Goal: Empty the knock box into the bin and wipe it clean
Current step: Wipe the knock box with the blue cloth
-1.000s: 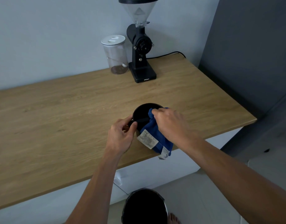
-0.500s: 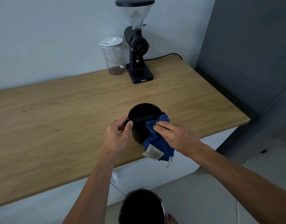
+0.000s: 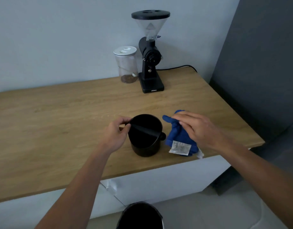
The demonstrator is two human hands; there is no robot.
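Down on the floor, nearest to the person, a bin [image 3: 140,215] is standing below the tabletop [image 3: 59,129] edge, probably placed there to catch the grounds. Above it, the knock box [image 3: 145,139] is standing upright near the front edge. The left hand [image 3: 116,135] is pinching its rim at the bar end, likely to keep it from sliding. Just beside the box, the right hand [image 3: 200,129] is resting on a blue cloth [image 3: 177,138] lying on the tabletop; whether this grip is closed I cannot tell. At the far wall, a jar [image 3: 125,65] and a grinder [image 3: 149,52] are standing well apart from the work.
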